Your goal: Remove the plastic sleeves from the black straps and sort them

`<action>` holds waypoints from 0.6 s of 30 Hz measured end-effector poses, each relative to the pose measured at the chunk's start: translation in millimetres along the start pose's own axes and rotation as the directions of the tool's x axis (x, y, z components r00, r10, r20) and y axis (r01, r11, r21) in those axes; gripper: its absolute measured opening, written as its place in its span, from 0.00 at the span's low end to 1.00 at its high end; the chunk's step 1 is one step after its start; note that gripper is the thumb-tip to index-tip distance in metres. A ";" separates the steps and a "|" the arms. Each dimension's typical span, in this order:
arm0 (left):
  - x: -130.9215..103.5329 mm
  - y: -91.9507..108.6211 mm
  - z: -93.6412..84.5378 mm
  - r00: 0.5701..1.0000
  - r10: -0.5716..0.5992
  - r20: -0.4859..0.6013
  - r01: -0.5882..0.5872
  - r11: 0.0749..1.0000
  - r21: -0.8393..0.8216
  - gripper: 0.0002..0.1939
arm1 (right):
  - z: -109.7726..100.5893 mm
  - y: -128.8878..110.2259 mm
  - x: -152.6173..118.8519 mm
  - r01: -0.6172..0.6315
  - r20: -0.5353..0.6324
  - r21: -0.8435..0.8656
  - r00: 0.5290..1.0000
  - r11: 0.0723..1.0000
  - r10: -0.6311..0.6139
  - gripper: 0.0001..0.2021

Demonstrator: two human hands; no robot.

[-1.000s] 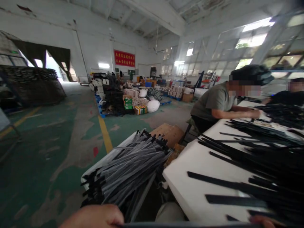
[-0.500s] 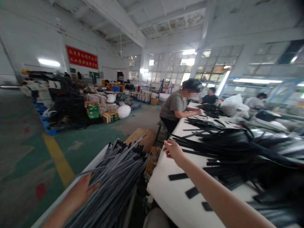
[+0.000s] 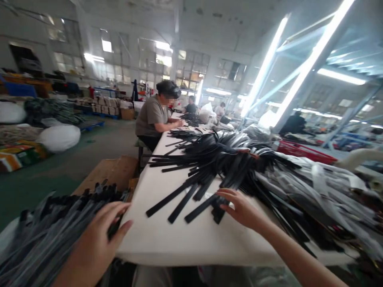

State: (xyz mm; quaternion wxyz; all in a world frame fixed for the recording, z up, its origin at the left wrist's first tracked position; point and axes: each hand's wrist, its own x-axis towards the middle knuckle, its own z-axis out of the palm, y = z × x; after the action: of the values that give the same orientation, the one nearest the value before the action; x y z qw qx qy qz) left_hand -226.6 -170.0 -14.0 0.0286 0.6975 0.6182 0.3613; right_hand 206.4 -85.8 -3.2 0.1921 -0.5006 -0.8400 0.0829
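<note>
A large pile of black strips [image 3: 203, 159] lies fanned over the white table [image 3: 167, 239], their ends pointing left and toward me. My right hand [image 3: 239, 207] is over the near strips, thumb and fingers apart, its fingertips at the strips. At the table's left corner is my left hand [image 3: 104, 231], thumb and fingers spread, with nothing visibly held. Beneath and left of it, a bundle of grey-black strips [image 3: 60, 227] lies beside the table, lower than its top.
Beyond the pile a person [image 3: 152, 115] sits at the table's left edge, working with both hands. A cardboard box [image 3: 110, 171] stands on the floor at left. A red crate [image 3: 305, 151] and clear plastic wrapping [image 3: 323, 179] are on the right.
The view has turned to the right. My right hand has moved from the table's left edge to the near strips. My left hand has moved from the grey-black bundle toward the table corner.
</note>
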 end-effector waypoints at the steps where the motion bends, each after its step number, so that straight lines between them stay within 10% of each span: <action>1: 19.4 22.8 12.9 0.996 0.036 0.078 -0.036 0.999 0.006 0.22 | 0.2 -5.9 -3.9 0.032 0.067 0.006 0.997 0.999 -0.032 0.22; 6: 55.5 88.1 63.8 0.898 -0.028 0.438 -0.127 0.939 0.320 0.27 | 3.0 -32.1 -24.2 0.024 0.253 0.011 0.967 1.000 -0.026 0.26; 14: 24.8 49.3 92.5 0.911 0.109 0.397 -0.204 0.957 0.205 0.29 | -9.1 -3.4 -96.5 -0.120 -0.040 -0.078 0.992 0.990 0.117 0.26; 18: 25.1 58.0 99.1 0.952 0.146 0.268 -0.190 0.971 0.144 0.29 | -8.8 27.9 -124.5 -0.369 -0.285 -0.087 0.899 0.925 0.332 0.20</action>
State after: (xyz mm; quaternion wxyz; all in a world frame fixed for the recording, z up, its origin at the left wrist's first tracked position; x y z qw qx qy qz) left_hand -125.0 -121.0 -47.1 0.0180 0.7883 0.5758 0.2160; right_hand 285.4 -181.4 -34.2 0.2493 -0.6625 -0.7063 -0.0103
